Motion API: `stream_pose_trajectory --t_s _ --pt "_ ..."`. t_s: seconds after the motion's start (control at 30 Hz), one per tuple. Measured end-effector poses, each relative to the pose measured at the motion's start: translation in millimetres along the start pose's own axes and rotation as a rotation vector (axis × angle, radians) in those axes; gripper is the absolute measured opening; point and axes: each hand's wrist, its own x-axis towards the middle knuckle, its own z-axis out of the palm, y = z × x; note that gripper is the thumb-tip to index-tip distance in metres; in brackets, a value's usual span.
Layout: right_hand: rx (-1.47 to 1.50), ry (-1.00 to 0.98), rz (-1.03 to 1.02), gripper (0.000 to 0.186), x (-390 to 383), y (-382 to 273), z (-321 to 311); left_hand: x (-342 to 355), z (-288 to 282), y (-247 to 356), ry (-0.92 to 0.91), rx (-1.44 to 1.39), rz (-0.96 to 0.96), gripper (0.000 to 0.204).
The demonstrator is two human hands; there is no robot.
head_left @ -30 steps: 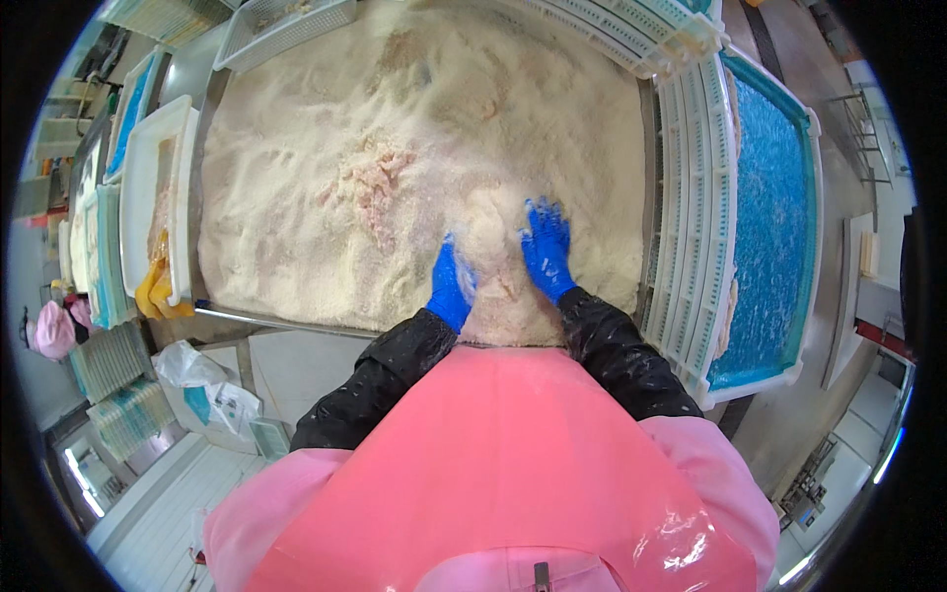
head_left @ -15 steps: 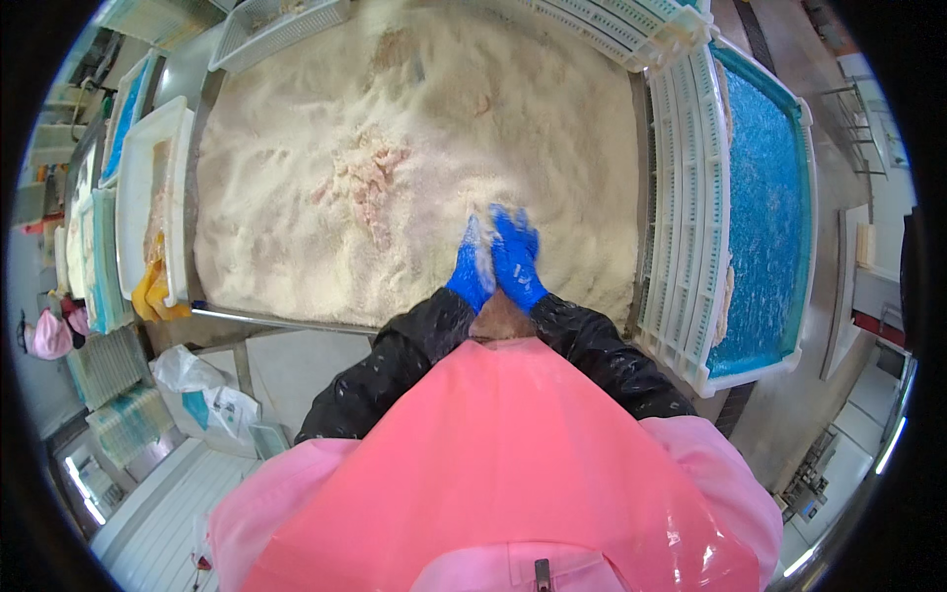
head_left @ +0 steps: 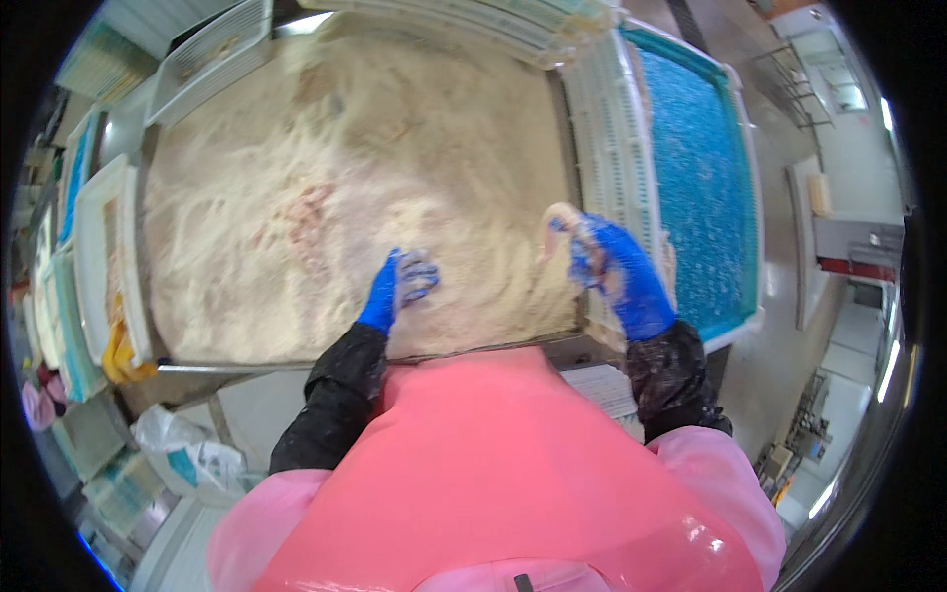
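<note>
A wide bed of pale breadcrumb-like coating fills the metal-edged tray in front of me. My left hand, in a blue glove dusted with crumbs, rests low over the coating near the front edge. Its fingers are loosely bent and apart, with nothing seen in them. At the tray's right side my right hand, also blue-gloved, is raised and closed on a floppy strip of pale pink raw meat. Several pink meat pieces lie partly covered by crumbs left of the middle.
A white perforated crate borders the right side, beside a blue-lined bin. At the far left stands a white basket; nearer is a white tub with a yellow glove hanging over it. Another white crate edges the back.
My hands were together over the coating and have parted. The right went out to the right, lifting a meat strip; the left stayed low over the crumbs. The view has shifted right.
</note>
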Motion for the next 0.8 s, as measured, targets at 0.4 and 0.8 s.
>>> stream_pose_trajectory --t_s 0.4,0.8 --pt "-1.101 0.458 -0.750 0.029 146 -147 -204 10 12 7 0.098 0.050 0.014 0.065" --pt "-1.144 0.343 -1.094 0.026 274 -147 -237 8 14 6 0.172 0.040 0.043 0.066"
